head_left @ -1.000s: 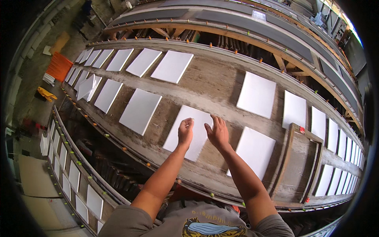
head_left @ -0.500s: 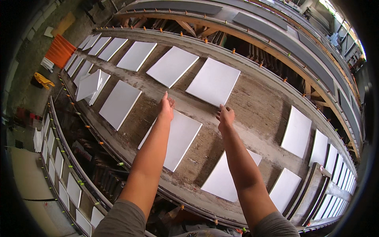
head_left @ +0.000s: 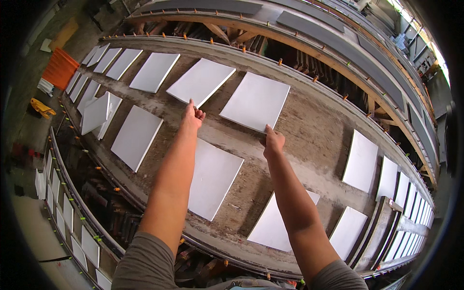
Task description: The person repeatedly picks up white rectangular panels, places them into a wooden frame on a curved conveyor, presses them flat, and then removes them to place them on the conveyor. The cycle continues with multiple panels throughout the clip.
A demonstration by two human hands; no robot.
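Observation:
Flat white rectangular panels lie in two rows on a long, dusty bed. My left hand (head_left: 193, 117) is at the near corner of one white panel (head_left: 202, 81) in the far row, a digit over its edge and the other fingers curled beside the corner. To its right, my right hand (head_left: 274, 141) pinches the near corner of another white panel (head_left: 256, 100), thumb on top, fingers mostly hidden below. Under my left forearm lies a near-row panel (head_left: 215, 179). A further panel (head_left: 273, 227) is partly covered by my right forearm.
At the left, one tilted panel (head_left: 95, 114) leans over another. Orange and green clips (head_left: 280, 62) line the bed's rim. A frame-like crosspiece (head_left: 379, 234) spans the bed at right. Beyond is a bench with dark slabs (head_left: 309, 21); an orange sheet (head_left: 59, 68) stands at far left.
My left hand has moved up and left to the corner of its panel. My right hand has closed on its panel's corner. The view has shifted slightly.

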